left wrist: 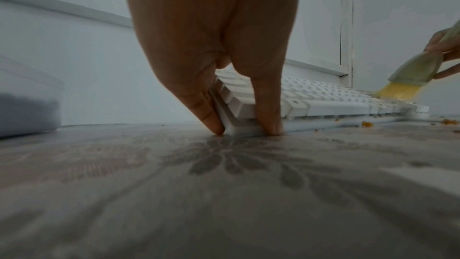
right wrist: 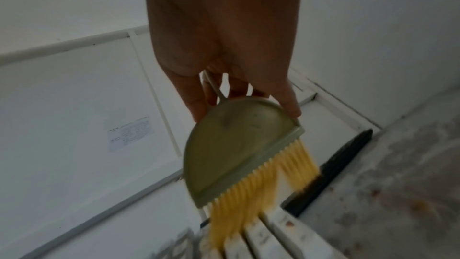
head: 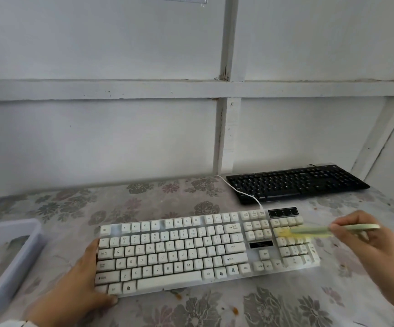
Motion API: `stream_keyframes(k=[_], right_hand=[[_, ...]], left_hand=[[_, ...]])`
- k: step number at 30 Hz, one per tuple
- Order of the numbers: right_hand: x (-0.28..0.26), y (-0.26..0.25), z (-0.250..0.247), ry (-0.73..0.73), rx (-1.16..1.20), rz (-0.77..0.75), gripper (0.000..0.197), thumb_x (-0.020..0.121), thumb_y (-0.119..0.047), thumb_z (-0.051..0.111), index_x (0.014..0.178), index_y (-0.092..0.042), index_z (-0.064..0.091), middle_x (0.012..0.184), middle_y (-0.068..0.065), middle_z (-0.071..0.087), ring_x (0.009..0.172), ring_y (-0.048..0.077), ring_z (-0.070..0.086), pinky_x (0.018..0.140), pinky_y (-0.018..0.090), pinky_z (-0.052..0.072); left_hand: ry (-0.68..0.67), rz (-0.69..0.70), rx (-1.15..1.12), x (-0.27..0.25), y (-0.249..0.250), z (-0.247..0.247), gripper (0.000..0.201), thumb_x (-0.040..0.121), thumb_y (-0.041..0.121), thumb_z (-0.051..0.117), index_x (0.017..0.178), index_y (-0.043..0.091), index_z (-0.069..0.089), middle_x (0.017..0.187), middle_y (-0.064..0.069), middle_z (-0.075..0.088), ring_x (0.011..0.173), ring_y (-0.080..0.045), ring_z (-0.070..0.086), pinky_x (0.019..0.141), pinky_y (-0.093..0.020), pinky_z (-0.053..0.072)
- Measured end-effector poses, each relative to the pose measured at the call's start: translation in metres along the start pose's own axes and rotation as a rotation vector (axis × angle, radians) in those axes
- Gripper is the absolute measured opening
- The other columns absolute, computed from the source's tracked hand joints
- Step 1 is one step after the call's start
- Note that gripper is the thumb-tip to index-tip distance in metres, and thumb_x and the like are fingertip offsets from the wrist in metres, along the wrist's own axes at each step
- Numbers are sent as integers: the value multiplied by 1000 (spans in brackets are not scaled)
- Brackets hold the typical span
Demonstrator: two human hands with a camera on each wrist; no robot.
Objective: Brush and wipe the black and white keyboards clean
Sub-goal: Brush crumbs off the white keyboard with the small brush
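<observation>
A white keyboard (head: 191,251) lies in the middle of the table. My left hand (head: 82,286) grips its near left corner, thumb against the front edge and fingers along the left side (left wrist: 211,113). My right hand (head: 361,234) holds a pale green brush (head: 318,230) with yellow bristles (right wrist: 251,194) by its handle. The bristles touch the number pad keys at the keyboard's right end (right wrist: 273,239). A black keyboard (head: 295,182) lies behind, at the back right, untouched.
A translucent plastic tub (head: 4,258) with grey contents stands at the left table edge. Orange crumbs (head: 235,310) lie on the flowered tablecloth in front of the white keyboard. Its white cable (head: 238,190) runs over the black keyboard's left end. A white wall backs the table.
</observation>
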State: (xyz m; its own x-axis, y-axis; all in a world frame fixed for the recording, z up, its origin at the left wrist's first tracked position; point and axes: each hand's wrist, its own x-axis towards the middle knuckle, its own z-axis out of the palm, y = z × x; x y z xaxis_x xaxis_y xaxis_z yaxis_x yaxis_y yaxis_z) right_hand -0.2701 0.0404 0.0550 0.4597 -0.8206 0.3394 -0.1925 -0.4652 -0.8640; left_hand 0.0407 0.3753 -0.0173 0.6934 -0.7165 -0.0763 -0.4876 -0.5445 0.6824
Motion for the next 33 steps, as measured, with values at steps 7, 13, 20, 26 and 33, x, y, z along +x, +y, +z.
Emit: stream_keyframes(k=[7, 13, 20, 26, 33], right_hand=[[-26, -50, 44, 61, -61, -167, 29, 84, -12, 66, 78, -39, 57, 82, -10, 63, 73, 15, 57, 51, 12, 41], [-91, -99, 168, -317, 94, -259, 16, 72, -56, 51, 86, -49, 51, 99, -24, 58, 97, 2, 50, 84, 35, 41], [-126, -112, 243, -259, -168, -446, 14, 71, -48, 47, 82, -39, 44, 83, -22, 53, 82, -4, 37, 81, 35, 38], [-121, -99, 235, -104, -305, -510, 12, 66, -42, 45, 77, -39, 41, 77, -24, 53, 74, 2, 49, 68, 36, 48], [-125, -107, 234, -74, -281, -546, 14, 68, -44, 47, 80, -40, 41, 79, -24, 52, 78, -2, 40, 67, 31, 48]], left_hand=[[22, 17, 41, -3, 4, 1, 107, 44, 36, 80, 119, 55, 5, 124, 24, 34, 117, -2, 41, 98, -22, 37], [33, 45, 10, -2, -2, 2, 105, 44, 37, 79, 126, 47, 14, 124, 28, 37, 116, 2, 45, 102, -25, 39], [136, 30, 4, 6, -7, 6, 80, 52, 52, 72, 121, 33, 36, 113, 22, 49, 105, 3, 52, 87, -13, 41], [92, 77, 6, 1, -6, 5, 91, 52, 31, 82, 114, 54, 20, 122, 25, 40, 114, 0, 47, 96, -22, 42], [121, 90, 3, 3, -10, 6, 95, 52, 37, 83, 127, 40, 25, 124, 21, 41, 113, 2, 47, 98, -26, 44]])
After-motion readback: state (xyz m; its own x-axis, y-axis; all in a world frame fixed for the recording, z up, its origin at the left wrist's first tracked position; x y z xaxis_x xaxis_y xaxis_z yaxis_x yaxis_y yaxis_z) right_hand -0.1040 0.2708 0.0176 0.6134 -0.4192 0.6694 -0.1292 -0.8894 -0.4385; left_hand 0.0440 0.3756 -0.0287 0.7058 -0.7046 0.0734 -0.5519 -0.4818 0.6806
